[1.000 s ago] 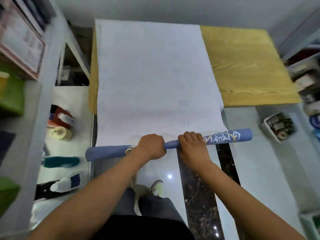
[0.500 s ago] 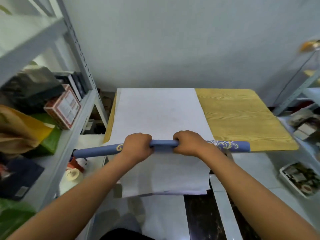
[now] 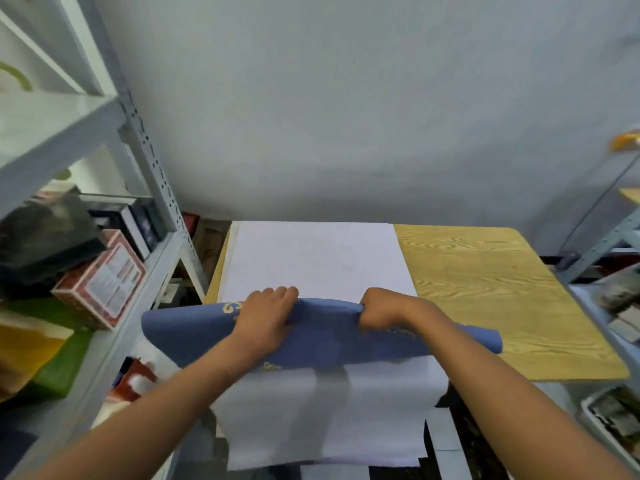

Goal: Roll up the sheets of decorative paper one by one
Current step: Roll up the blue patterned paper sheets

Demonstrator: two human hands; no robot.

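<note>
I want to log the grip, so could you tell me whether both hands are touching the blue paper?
Touching: the head view shows the left hand and right hand gripping the blue paper.

Bare wood of the worktop (image 3: 491, 292) lies open to the right; metal shelving (image 3: 145, 161) crowds the left edge, wall (image 3: 346, 116) closes the far side.

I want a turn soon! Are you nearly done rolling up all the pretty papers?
Not yet. Both hands, left hand and right hand, grip the blue paper, which looks loose and wide here, not a tight tube. Under it the white sheet lies flat on the wooden table and hangs off the front, unrolled. No finished roll is in sight.
</note>
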